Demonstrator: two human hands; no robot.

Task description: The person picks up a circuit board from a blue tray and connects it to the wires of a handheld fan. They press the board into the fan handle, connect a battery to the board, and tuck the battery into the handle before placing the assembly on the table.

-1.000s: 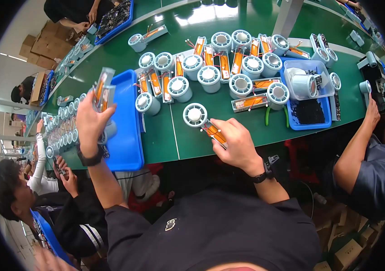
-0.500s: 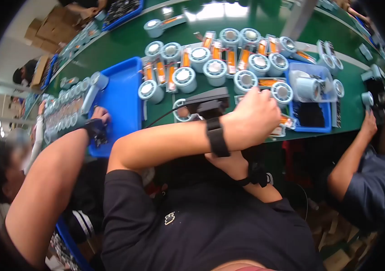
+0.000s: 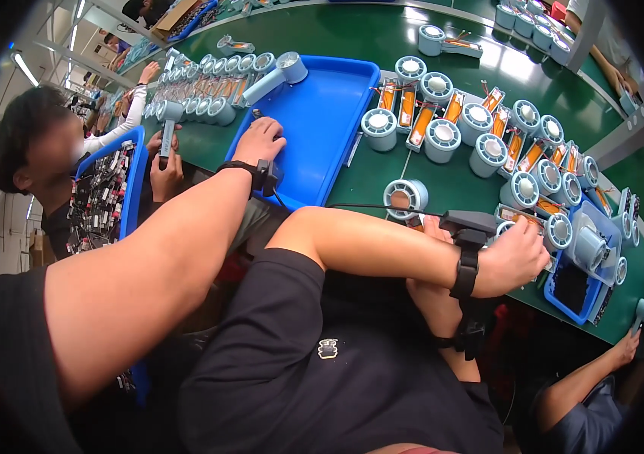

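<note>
L hand [image 3: 515, 257] has moved most: 1 s ago it was up at the blue tray [image 3: 314, 129] w/ pale-blue parts in its grip; now it's on the R side, near the blue bin [image 3: 561, 312], L forearm [image 3: 382, 234] crossing over the R arm. View has also swung L vs. 0.5 s ago, so the tray sits nearer mid-pic; L arm was crossed then too. L fingers are bent, back of hand up, over or beside the parts there; what's under them is hidden, so can't say if they grip anything. R hand [image 3: 434, 228] was plainly holding a unit's handle 1 s ago; now mostly covered by the forearm, only a few fingers showing, so its grip can't be made out. The near fan unit [image 3: 405, 198] is on the green bench [image 3: 367, 178], round head facing up, just L of those fingertips, R of the tray & apart from it. Upshot, as I judge it: both own hands are now at the fan-unit side, none at the tray. Another arm, a co-worker's, comes in from lower L; that co-worker's hand [image 3: 260, 141] is at the tray's L side, as 0.5 s ago. A handled unit [image 3: 289, 68] lies at the tray's far L corner, also there 0.5 s ago. Other fan units [image 3: 443, 140] w/ orange-filled handles stand beyond the near one, approx. same layout.
</note>
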